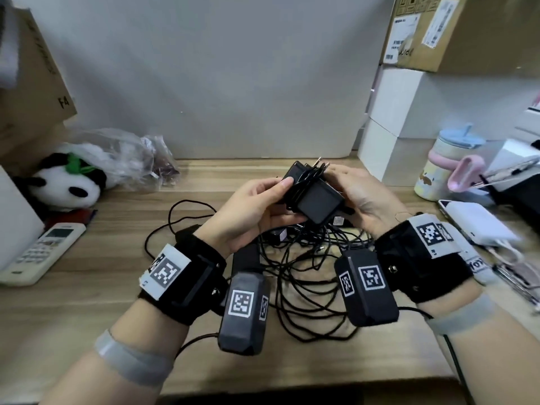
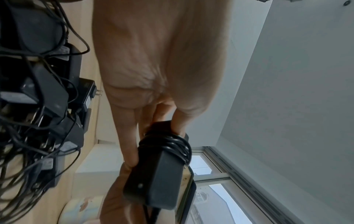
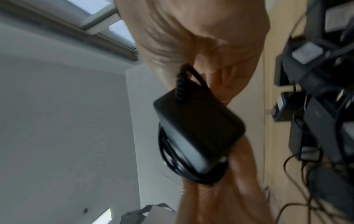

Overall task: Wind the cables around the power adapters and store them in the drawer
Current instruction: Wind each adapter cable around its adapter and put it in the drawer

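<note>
Above the wooden desk (image 1: 117, 252) I hold a black power adapter (image 1: 317, 200) with its thin black cable wound several times around its body. My left hand (image 1: 257, 206) grips it from the left, thumb on top. My right hand (image 1: 359, 197) holds its right side with curled fingers. The left wrist view shows the adapter (image 2: 159, 178) with the cable coil (image 2: 170, 144) near my fingers. In the right wrist view the adapter (image 3: 197, 125) has its coil (image 3: 182, 168) at the far end. A tangled pile of black adapters and cables (image 1: 306, 273) lies on the desk beneath my hands.
A plush panda (image 1: 67, 182), a plastic bag (image 1: 128, 159) and a white remote control (image 1: 41, 252) lie at the left. White boxes (image 1: 409, 127), a pastel cup (image 1: 447, 168) and a white power bank (image 1: 479, 223) stand at the right. Cardboard boxes (image 1: 32, 68) fill the back corners.
</note>
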Tool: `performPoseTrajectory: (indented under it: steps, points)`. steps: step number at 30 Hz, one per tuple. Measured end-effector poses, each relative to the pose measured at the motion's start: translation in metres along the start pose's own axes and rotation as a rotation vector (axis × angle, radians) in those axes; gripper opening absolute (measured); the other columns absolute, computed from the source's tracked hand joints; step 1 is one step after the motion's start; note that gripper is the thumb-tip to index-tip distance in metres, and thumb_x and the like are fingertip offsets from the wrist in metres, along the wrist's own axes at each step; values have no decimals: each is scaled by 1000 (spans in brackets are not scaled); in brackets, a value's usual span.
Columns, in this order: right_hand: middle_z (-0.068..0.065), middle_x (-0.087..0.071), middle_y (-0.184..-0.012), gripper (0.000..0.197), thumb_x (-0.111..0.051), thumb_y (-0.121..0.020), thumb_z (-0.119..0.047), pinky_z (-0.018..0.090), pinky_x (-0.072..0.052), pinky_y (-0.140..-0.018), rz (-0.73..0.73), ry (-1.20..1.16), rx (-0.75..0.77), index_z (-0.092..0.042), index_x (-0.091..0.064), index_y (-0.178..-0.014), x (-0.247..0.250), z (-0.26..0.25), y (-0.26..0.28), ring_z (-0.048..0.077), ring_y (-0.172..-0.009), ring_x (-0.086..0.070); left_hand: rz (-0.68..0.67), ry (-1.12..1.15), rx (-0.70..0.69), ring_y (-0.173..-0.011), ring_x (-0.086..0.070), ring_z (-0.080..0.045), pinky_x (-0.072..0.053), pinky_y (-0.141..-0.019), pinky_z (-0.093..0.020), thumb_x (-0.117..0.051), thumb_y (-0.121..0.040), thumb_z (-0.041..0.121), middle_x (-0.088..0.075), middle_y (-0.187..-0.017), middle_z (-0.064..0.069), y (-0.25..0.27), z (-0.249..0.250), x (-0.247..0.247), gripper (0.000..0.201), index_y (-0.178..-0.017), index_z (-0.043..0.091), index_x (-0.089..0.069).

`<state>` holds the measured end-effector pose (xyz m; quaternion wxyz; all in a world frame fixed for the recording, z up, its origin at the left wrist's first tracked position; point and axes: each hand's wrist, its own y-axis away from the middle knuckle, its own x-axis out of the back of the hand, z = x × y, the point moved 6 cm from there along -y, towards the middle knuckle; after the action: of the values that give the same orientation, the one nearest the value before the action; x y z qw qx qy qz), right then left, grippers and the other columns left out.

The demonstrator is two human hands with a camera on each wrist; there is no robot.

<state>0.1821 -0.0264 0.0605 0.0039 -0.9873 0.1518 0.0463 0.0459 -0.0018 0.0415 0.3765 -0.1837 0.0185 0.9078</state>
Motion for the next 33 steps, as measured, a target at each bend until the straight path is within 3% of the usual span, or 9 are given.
performPoseTrajectory:
  steps: [5,8,12,14,17,22,24,28,33]
  points:
    - [-8,-71,-69,34,-48,-97,-27,28,-48,-70,23,196,99,-18,-69,-71,19,-3,37,13,-73,-62,49,-68,24,-76,-63,-21,-57,-65,-24,-44,-98,18,-63,-91,-11,16,-7,-21,21,-101,3,-58]
    - [-8,-73,-85,37,-48,-92,-47,25,-49,-82,-51,217,108,-19,-70,-82,29,1,60,10,-89,-67,93,-134,60,-71,-62,-17,-57,-63,-23,-47,-98,21,-63,-86,-7,20,-16,-32,18,-97,7,-59]
    - [2,-70,-104,49,-70,-66,-45,23,-52,-72,-86,318,91,-19,-65,-107,49,14,82,12,-94,-66,60,-166,143,-69,-63,-16,-57,-65,-24,-50,-97,26,-64,-85,-7,26,-35,-53,19,-95,10,-61]
    - [1,-70,-97,37,-71,-72,-33,17,-50,-61,-91,290,53,-17,-66,-105,59,22,93,7,-80,-67,55,-180,182,-69,-64,-15,-56,-62,-23,-52,-96,32,-65,-86,-6,29,-47,-66,24,-99,11,-64]
    - [9,-69,-99,43,-71,-67,-30,33,-55,-77,-57,152,-31,-10,-67,-105,81,39,107,18,-85,-66,80,-172,239,-72,-61,-18,-57,-63,-26,-53,-93,42,-65,-86,-4,33,-69,-88,31,-101,16,-68]
    - [12,-70,-95,28,-67,-81,-24,37,-54,-79,159,41,-52,-6,-66,-102,120,64,138,21,-83,-67,-3,3,328,-89,-61,-29,-58,-77,-38,-60,-90,36,-62,-99,-10,46,-115,-136,37,-111,6,-64]
    - [4,-70,-85,12,-63,-87,-22,27,-54,-69,217,112,-42,-11,-66,-90,133,73,154,14,-76,-65,18,45,309,-88,-64,-26,-58,-77,-38,-62,-90,28,-62,-97,-10,51,-133,-149,32,-112,4,-62]
    - [-3,-72,-76,12,-61,-89,-25,17,-48,-52,268,196,-23,-16,-68,-86,158,87,187,6,-70,-67,15,128,318,-88,-65,-24,-57,-78,-40,-62,-90,22,-67,-96,-10,63,-166,-172,23,-107,7,-64]
    - [-8,-73,-93,22,-60,-88,-36,13,-49,-61,216,310,-139,-21,-69,-101,186,110,220,0,-88,-66,-49,142,412,-88,-68,-20,-58,-77,-34,-61,-90,19,-70,-102,-11,78,-200,-184,25,-112,10,-64]
